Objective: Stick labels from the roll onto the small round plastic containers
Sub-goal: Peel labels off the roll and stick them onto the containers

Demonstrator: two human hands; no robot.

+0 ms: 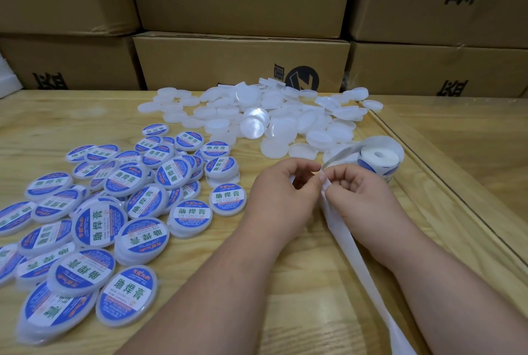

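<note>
While the strip is held between both hands, the scene is set out as follows.

Label roll (pixel 378 156): it is laid flat near the right edge of the wooden table (pixel 285 283), just beside the plain containers.
Backing strip (pixel 351 243): a white band is led from the roll to the hands and then down toward the near edge of the table.
Left hand (pixel 281 197): the fingers are curled, and the strip is pinched at its upper part between thumb and forefinger.
Right hand (pixel 364 197): the fingers are curled too, and the same strip is pinched just beside the left fingertips.
Plain containers (pixel 265 120): a loose heap of white round containers without labels is seen at the far middle of the table, some tilted or lying on others.
Labelled containers (pixel 94 211): many containers with blue and white labels are spread and partly stacked along the left side, reaching the near left corner.
Cardboard boxes (pixel 243 60): brown boxes are stacked behind the far edge.
</note>
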